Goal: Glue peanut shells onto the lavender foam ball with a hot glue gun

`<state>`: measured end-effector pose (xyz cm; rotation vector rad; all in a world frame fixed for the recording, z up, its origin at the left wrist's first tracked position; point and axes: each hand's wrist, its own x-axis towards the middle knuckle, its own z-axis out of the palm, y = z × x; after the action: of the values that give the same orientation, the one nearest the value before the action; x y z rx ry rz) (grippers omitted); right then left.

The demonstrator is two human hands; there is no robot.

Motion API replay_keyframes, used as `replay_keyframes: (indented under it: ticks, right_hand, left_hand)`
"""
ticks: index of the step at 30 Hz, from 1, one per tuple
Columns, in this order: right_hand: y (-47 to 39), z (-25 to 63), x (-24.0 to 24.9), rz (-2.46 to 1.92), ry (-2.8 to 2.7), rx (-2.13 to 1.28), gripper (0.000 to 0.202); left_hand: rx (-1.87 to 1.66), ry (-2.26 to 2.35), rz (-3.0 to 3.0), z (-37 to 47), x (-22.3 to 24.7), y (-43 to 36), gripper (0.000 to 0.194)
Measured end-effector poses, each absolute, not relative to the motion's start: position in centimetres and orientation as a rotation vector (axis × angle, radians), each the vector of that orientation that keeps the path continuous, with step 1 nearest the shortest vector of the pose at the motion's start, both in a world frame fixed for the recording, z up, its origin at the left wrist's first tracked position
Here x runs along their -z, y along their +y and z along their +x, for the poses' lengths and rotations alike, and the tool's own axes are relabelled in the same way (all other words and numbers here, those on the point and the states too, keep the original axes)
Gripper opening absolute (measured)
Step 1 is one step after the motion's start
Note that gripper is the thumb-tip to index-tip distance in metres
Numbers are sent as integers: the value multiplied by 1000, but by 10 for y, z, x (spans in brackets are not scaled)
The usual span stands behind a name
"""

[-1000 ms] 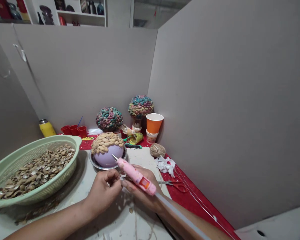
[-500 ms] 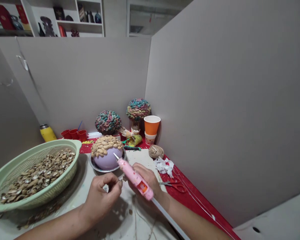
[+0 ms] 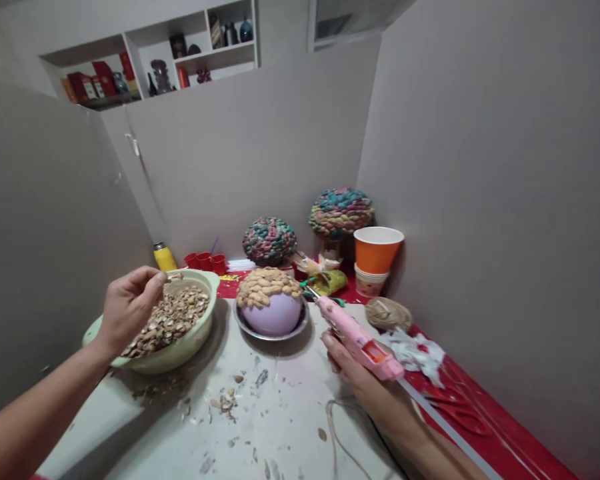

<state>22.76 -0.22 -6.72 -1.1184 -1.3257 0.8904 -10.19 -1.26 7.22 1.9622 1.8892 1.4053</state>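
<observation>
Left hand (image 3: 130, 303) pinched, fingers curled, over pale green plastic colander of nut shells (image 3: 200, 333); whether it grips a shell, cannot tell. Right hand (image 3: 365, 380) wrapped around pink glue gun (image 3: 355, 337).

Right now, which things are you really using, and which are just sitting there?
In use:
left hand over the green basket of shells
right hand holding the pink glue gun
purple ball partly covered in shells

Just lying about:
orange cup
twine ball
two coloured shell balls
yellow bottle
</observation>
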Motion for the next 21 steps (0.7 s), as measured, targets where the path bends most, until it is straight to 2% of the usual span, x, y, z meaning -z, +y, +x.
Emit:
replay_keyframes:
  ticks: [2,4,9,14,18,21]
  right_hand:
    - [-3,224,71,-1125,-1334,-935,39]
    - [-5,223,72,-1130,-1320,-952,39]
    - [-8,221,72,-1122,-1296,-1028,45]
    - [-18,211,69,-958,-1141,-1321,41]
    - [-28,201,70,-892,-1025,-1550,46]
    - [-33,198,70,-874,-1022,-1587,49]
  left_hand:
    - [-1184,1941,1950,-133,-71,-5,16]
    - [-1036,1959,1919,-158,-67,2,17]
    - [-1097,1966,1867,-172,-66,-1,27]
    - [-1199,1777,1937,-103,-51,-27,24]
    - [-1284,1249,2381,-29,-19,-45,9]
    - [-1193,878,2513,11,4,-46,31]
